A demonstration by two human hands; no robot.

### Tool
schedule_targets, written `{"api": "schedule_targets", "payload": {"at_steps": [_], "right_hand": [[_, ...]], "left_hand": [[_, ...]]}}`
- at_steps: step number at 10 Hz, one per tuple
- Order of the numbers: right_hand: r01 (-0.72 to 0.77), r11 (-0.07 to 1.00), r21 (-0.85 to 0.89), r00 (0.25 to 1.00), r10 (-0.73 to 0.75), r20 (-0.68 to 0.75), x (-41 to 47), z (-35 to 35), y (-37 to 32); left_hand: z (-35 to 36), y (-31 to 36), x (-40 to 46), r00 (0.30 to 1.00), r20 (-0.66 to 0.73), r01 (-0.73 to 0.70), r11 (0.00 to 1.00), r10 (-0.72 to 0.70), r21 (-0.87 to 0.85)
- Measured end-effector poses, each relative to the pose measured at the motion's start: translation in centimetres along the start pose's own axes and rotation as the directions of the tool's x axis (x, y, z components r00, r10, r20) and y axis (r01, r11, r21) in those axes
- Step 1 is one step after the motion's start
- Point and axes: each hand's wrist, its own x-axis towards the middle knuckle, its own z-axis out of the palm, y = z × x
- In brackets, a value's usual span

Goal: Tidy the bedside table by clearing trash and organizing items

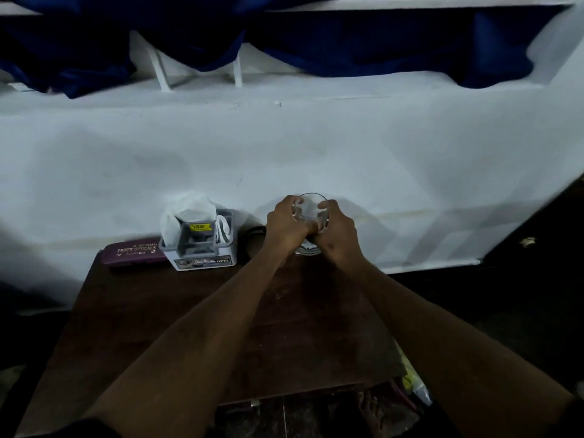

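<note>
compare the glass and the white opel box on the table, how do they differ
The glass is clear and round; the white box is opaque and squarish, with printed labels. The glass is gripped by both the left hand and the right hand; no hand touches the box. The box is stuffed with white paper or plastic, while what the glass holds is hard to tell. Both stand at the wooden table's far edge by the wall.

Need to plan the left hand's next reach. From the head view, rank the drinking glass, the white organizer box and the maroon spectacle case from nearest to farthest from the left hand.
1. Drinking glass: gripped by the left hand, with the right hand on its other side.
2. White organizer box: to the left, near the wall.
3. Maroon spectacle case: farthest left, beyond the box.
</note>
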Motion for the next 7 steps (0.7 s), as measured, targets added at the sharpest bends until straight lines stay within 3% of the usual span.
{"api": "schedule_targets", "payload": {"at_steps": [4, 6, 7], "right_hand": [[0.013, 1.000, -0.009, 1.000, -0.013, 0.000, 0.6, -0.8, 1.2], [0.025, 1.000, -0.002, 0.999, -0.025, 0.033, 0.5, -0.9, 1.1], [0.024, 1.000, -0.003, 0.999, -0.023, 0.029, 0.2, -2.0, 1.7]], "left_hand": [[0.7, 0.3, 0.3, 0.998, 0.053, -0.039, 0.999, 0.040, -0.034], [-1.1, -0.4, 0.5, 0.992, 0.127, 0.037, 0.996, -0.027, -0.081], [-3.6, -1.4, -0.1, 0.995, 0.091, 0.048, 0.991, -0.037, -0.126]]}}
